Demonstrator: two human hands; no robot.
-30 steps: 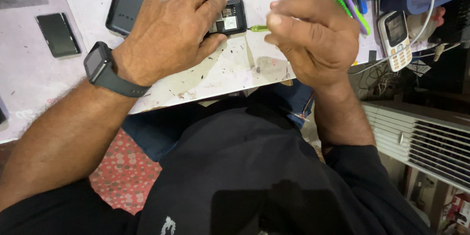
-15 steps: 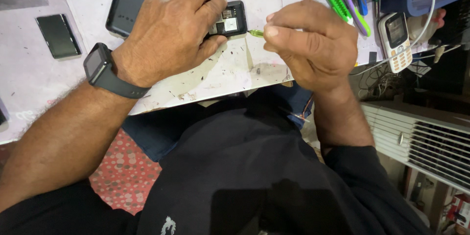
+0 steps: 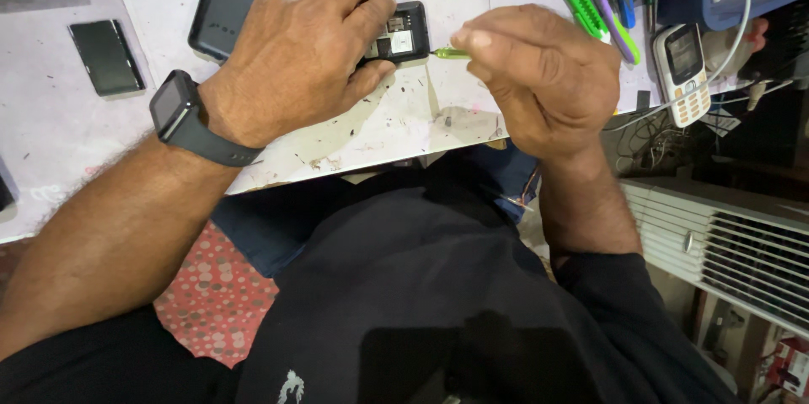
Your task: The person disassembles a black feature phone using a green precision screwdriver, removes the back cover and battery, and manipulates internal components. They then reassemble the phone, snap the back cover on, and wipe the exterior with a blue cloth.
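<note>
Both hands work at the near table (image 3: 404,130) edge: left hand (image 3: 299,42) clamps the opened phone (image 3: 400,32), right hand (image 3: 539,75) pinches a screwdriver (image 3: 451,53), whose tip has moved in to touch the phone's right end.

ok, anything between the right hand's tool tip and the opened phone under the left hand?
Nothing visible. The right hand holds a thin green tool whose tip reaches the exposed end of the small black phone. The left hand covers only the phone's other end.
</note>
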